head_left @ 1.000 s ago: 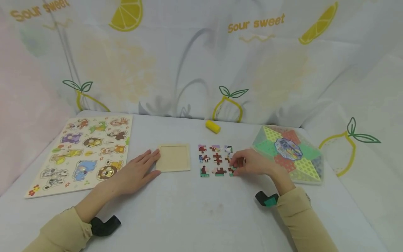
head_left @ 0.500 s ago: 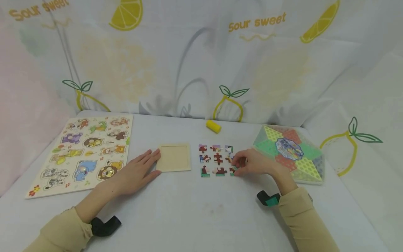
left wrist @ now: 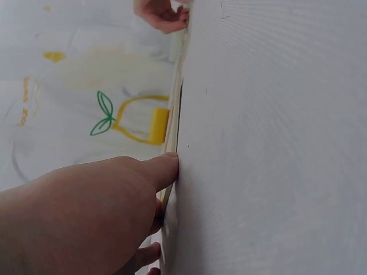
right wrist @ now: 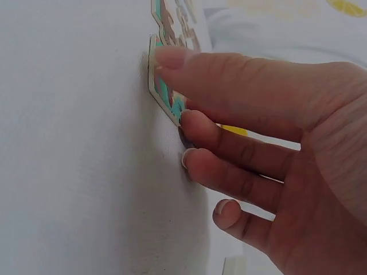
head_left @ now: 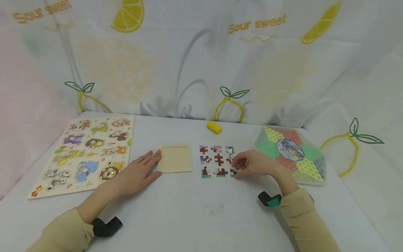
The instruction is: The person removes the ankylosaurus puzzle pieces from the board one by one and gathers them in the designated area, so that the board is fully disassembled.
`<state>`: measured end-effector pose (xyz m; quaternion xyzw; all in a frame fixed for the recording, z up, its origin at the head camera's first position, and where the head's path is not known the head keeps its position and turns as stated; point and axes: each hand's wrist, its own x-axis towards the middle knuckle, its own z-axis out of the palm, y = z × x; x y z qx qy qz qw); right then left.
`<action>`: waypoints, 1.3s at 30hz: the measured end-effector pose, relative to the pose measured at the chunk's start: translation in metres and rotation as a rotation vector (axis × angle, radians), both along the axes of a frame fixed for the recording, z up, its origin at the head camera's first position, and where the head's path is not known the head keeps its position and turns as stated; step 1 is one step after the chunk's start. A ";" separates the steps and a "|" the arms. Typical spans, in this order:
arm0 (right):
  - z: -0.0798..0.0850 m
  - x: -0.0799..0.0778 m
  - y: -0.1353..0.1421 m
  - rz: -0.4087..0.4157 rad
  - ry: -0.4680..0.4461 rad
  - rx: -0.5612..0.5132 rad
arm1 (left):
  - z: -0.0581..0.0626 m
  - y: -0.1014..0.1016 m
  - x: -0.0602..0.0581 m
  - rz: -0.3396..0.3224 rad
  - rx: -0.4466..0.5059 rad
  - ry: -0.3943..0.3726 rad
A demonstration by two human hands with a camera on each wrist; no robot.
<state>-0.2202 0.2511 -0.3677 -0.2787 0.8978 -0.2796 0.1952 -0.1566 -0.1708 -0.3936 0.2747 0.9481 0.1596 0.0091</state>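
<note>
A small square wooden puzzle tray (head_left: pixel 175 158) lies bare at the table's middle. My left hand (head_left: pixel 138 175) rests at its left side, fingers extended; in the left wrist view the thumb (left wrist: pixel 163 169) touches its edge. Right of the tray, several jigsaw pieces (head_left: pixel 219 160) lie in a spaced square grid, picture side up, brown and red with green along the near row. My right hand (head_left: pixel 252 164) is at the grid's right column. Thumb and index finger pinch the near-right corner puzzle piece (right wrist: pixel 162 89) by its edges, while the other fingers curl loosely beside it.
A large animal peg-puzzle board (head_left: pixel 85 150) lies at the left. At the right, behind the right hand, is a flat hexagonal box (head_left: pixel 289 152) with a patterned lid. A yellow cylinder (head_left: pixel 214 127) lies near the table's back edge, before a printed cloth (head_left: pixel 176 63).
Hands and puzzle pieces hold nearly the same places. The whole head view has shifted slightly.
</note>
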 end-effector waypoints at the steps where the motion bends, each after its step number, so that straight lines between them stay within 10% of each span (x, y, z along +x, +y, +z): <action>1: 0.000 0.000 0.000 0.000 -0.004 0.001 | 0.000 0.000 0.000 0.000 -0.002 0.000; 9: 0.001 0.002 0.004 -0.014 -0.008 -0.011 | -0.001 0.001 -0.001 -0.001 -0.001 0.002; 20: 0.001 -0.005 0.026 -0.238 0.140 0.011 | 0.002 0.003 0.000 0.000 0.015 -0.018; 39: 0.005 -0.001 0.014 -0.168 0.177 0.136 | -0.001 0.001 -0.001 0.004 0.023 -0.030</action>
